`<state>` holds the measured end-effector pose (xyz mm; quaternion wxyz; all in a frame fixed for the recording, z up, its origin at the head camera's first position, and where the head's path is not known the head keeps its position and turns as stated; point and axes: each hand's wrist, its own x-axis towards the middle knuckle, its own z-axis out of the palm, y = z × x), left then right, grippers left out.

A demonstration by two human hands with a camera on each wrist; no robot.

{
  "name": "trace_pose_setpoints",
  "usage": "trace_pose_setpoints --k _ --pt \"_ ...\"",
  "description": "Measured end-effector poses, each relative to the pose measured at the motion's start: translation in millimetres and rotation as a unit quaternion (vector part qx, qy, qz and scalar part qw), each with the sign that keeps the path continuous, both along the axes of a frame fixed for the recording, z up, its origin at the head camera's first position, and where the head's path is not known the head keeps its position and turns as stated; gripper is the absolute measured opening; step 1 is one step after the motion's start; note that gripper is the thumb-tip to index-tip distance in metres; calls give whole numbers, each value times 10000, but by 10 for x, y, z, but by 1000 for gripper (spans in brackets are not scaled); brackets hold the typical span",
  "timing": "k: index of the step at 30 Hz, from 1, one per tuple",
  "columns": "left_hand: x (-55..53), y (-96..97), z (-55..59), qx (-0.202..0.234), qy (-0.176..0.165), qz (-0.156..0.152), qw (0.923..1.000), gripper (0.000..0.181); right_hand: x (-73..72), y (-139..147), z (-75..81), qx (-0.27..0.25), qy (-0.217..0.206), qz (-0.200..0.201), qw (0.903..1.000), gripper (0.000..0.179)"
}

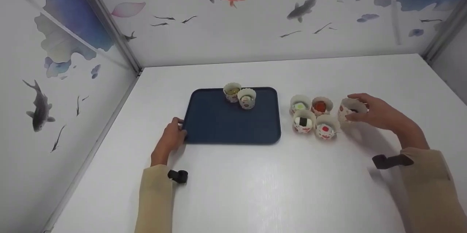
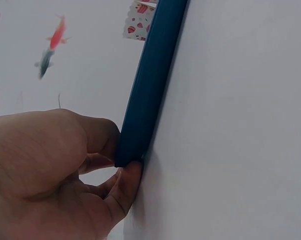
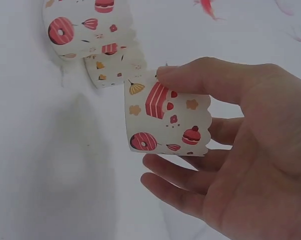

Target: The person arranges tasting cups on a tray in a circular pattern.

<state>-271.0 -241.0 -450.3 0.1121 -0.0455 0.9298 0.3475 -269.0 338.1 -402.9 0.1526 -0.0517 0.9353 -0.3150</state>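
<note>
A dark blue tray [image 1: 230, 127] lies on the white table. My left hand [image 1: 171, 136] holds its left edge near the front corner; in the left wrist view, thumb and fingers pinch the tray's rim [image 2: 150, 80]. On the right, my right hand [image 1: 381, 112] grips a printed paper cup [image 3: 165, 117] by its wall, thumb on one side and fingers on the other. Something dark shows inside this cup, partly hidden. Two similar cups stand touching at the tray's back edge, one with yellowish contents [image 1: 232, 92] and one with a pale piece [image 1: 246, 100].
Between tray and right hand stand several more paper cups close together: one with a white-and-green piece [image 1: 300, 106], one orange-red [image 1: 320, 107], one white with a black band [image 1: 303, 121], one white with a red top [image 1: 325, 129]. Fish-printed walls [image 1: 255, 43] border the table.
</note>
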Motion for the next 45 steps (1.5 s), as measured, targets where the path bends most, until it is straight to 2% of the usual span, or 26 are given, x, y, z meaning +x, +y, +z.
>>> trace_pose_setpoints --k 6,15,23,28,32,40,45 --pt "1 7 -13 48 31 -4 10000 44 79 -87 145 -117 373 -62 9992 77" --pt "8 14 2 -90 108 -43 9999 45 161 -385 305 -425 859 -40 9954 77" --pt "4 32 -4 -135 -37 67 9999 45 165 -695 292 -739 880 -1 9934 79" --pt "5 37 17 -58 -89 76 9999 46 185 -913 277 -801 800 -142 9935 83" --pt "2 9 45 -51 -33 51 10000 46 206 -1079 262 -857 912 -221 9919 81" --pt "-1 -13 29 -80 -57 75 9999 46 221 -1421 228 -859 1151 -86 9896 78" --pt "-13 30 1 19 30 23 10000 44 165 -1635 234 -936 1086 30 9897 79"
